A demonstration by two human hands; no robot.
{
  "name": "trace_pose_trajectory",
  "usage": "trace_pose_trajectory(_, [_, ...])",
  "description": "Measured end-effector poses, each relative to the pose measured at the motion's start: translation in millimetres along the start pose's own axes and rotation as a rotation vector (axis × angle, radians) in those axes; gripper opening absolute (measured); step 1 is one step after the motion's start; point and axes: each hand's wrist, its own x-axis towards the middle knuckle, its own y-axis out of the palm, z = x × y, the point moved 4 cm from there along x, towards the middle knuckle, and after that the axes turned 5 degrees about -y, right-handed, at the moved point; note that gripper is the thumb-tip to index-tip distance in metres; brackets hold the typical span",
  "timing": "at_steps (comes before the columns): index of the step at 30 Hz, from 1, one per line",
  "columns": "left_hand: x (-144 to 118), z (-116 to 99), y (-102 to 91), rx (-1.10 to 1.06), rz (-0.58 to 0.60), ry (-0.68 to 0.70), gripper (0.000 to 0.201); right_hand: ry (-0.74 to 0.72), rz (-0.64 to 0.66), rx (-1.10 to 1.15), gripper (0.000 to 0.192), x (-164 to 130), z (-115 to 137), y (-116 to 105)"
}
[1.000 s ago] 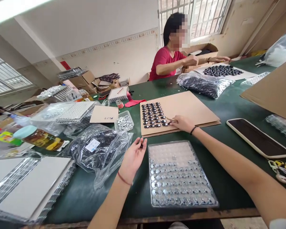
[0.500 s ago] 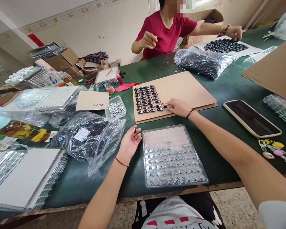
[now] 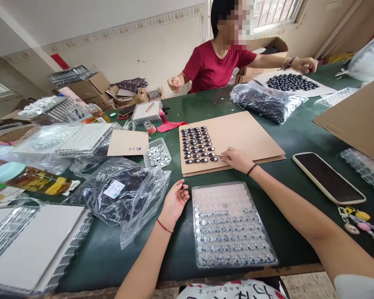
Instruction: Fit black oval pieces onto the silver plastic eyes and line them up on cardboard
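My right hand [image 3: 239,160] rests over the brown cardboard sheet [image 3: 252,139], its fingers closed on thin tweezers [image 3: 223,156]. The tweezers' tips point left, at the end of the rows of shiny black oval pieces [image 3: 195,144]. Palm up, my left hand [image 3: 174,200] lies left of the clear plastic tray [image 3: 209,192]; its fingers are curled, with a small dark thing at the fingertips that I cannot make out. Round clear-and-silver pieces with dark spots fill the tray's nearer rows. A tub of small silver pieces [image 3: 158,155] stands left of the cardboard.
A clear bag of dark contents [image 3: 124,189] lies left of my left hand. On the right are a phone [image 3: 328,176] and a raised cardboard flap [image 3: 355,116]. Across the table, a person in red [image 3: 216,62] reaches toward a pile of black pieces [image 3: 291,82].
The view has tilted up, so everything sits lower. My right hand with the tweezers stays by the black pieces. The other person's far hand has lifted off the pile.
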Motion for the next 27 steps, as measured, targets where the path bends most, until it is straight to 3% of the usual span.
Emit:
trace_pose_trajectory(5, [4, 4, -4.3, -0.011, -0.020, -0.054, 0.014, 0.043, -0.014, 0.039, 0.014, 6, 0, -6])
trace_pose_trajectory(9, [8, 4, -4.0, 0.011, 0.054, -0.082, 0.014, 0.081, 0.002, 0.118, 0.019, 32, 1, -14])
trace_pose_trajectory(15, [11, 2, -5.7, 0.012, 0.104, -0.112, 0.013, 0.085, 0.079, 0.225, 0.009, 70, 8, -7])
trace_pose_trajectory(23, [10, 2, -1.9, 0.019, 0.116, -0.121, 0.014, 0.134, 0.089, 0.245, 0.008, 67, 3, 8])
trace_pose_trajectory(27, [9, 2, -1.3, 0.031, 0.112, -0.119, 0.014, 0.149, 0.055, 0.221, 0.017, 68, 1, 11])
